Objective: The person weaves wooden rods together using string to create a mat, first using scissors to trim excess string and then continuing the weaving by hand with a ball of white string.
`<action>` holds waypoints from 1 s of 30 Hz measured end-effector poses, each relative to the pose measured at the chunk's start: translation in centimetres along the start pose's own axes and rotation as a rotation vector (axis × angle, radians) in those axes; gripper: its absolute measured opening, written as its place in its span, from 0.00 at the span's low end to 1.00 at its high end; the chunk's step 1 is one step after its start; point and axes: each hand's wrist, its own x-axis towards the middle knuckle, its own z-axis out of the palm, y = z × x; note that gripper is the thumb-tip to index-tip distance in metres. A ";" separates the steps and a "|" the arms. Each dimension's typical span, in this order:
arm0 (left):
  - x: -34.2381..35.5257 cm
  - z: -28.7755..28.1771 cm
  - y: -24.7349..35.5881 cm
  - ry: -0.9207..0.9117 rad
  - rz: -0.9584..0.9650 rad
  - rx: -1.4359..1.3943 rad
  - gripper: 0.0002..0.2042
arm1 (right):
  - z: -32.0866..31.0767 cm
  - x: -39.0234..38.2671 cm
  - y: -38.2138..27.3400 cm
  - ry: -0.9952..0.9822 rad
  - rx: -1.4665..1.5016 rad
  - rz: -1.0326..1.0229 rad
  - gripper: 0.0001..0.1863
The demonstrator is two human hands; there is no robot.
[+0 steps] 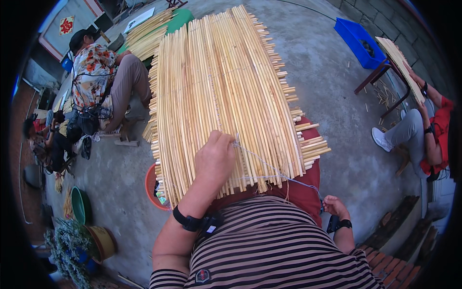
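Observation:
A large mat of straw-coloured reeds (211,82), laid side by side and stitched with rows of thread, rests across my lap. My left hand (215,156) is closed low on the mat, its fingertips pinched at a pale blue thread (262,161). From there the thread slants over the near edge toward the right. Beside my right thigh, my right hand (335,207) is closed around the thread's other stretch. Whether a needle is in either hand is too small to tell. Loose reed ends (313,147) stick out along the mat's right side.
At the left sits a person in a flowered shirt (91,72), near a green table (180,20) with more reeds. A person in red (438,139) works on another mat (402,67) at the right. A blue crate (353,36), an orange basket (150,188) and a green bucket (79,204) stand around.

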 end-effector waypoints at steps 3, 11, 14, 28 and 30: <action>0.2 -0.5 0.8 -0.053 -0.028 0.015 0.05 | -0.1 0.0 0.3 -0.014 -0.004 0.004 0.05; 0.1 0.6 1.1 -0.081 -0.021 0.108 0.07 | 0.2 -0.6 0.6 -0.017 -0.011 -0.013 0.04; 0.5 0.3 0.4 -0.158 0.025 0.195 0.07 | 0.3 -0.3 0.2 -0.008 0.003 -0.025 0.05; -3.2 -4.5 -1.0 -0.026 -0.500 -1.020 0.08 | -4.0 -2.3 0.2 0.181 0.064 -0.178 0.07; -3.2 -5.5 -0.3 0.091 -0.453 -1.198 0.09 | -3.9 -2.7 -0.6 0.186 0.137 -0.262 0.08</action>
